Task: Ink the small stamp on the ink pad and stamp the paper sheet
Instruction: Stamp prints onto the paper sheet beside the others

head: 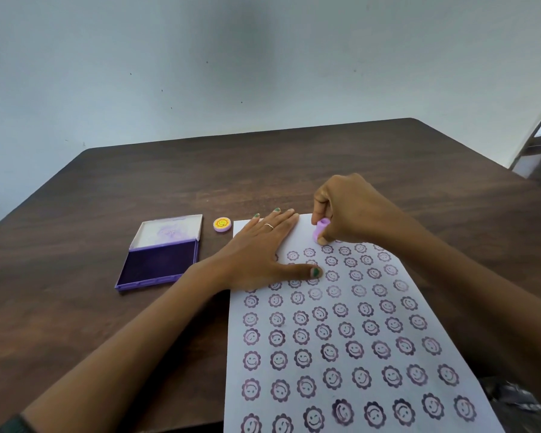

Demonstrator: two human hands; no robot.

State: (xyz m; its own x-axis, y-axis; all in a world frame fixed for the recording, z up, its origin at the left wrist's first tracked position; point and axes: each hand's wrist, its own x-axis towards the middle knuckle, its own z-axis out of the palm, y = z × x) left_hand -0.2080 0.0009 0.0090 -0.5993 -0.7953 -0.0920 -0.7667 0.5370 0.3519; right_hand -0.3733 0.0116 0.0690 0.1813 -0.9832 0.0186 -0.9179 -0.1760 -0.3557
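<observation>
A white paper sheet (350,339) lies on the table, covered with several rows of purple smiley-flower prints. My right hand (349,207) pinches a small lilac stamp (320,231) and holds it upright on the sheet's blank far strip, just beyond the top row of prints. My left hand (263,248) lies flat with fingers spread on the sheet's far left corner, pressing it down. An open purple ink pad (158,265) with its lid tipped back sits to the left of the sheet, apart from both hands.
A round yellow-and-pink smiley cap (222,224) lies between the ink pad and the paper. The dark wooden table (122,189) ends at a pale wall behind. A metallic object (537,145) stands beyond the right edge.
</observation>
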